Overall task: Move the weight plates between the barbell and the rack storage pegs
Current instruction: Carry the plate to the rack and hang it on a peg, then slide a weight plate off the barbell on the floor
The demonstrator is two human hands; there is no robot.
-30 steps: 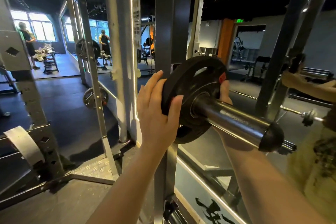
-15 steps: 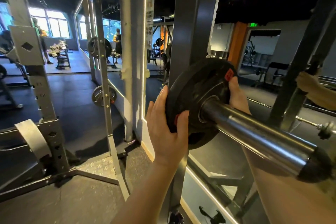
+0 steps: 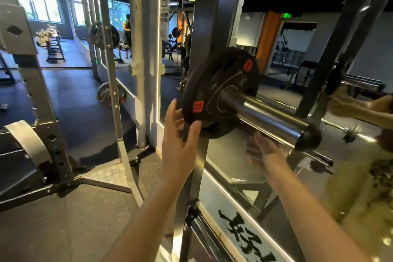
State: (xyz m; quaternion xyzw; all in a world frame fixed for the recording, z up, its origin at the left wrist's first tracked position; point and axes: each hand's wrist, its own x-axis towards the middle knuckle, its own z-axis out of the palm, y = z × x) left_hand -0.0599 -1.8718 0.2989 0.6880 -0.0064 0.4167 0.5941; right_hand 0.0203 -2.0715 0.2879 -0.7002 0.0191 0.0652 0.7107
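A small black weight plate with red labels sits far in on the chrome barbell sleeve, which points toward me and ends in a dark cap. My left hand is just off the plate's lower left rim, fingers straight, thumb tip at the rim. My right hand hangs below the sleeve, blurred, fingers loose and holding nothing. Behind the plate stands the rack upright.
A second rack with a strap stands at left. Plates hang on storage pegs of the far upright. A wall mirror at right reflects my arm. A person stands far back by the windows.
Both hands have come off the plate: the left has let go of its rim, and the right has dropped from behind the plate to below the sleeve. The plate stays on the sleeve.
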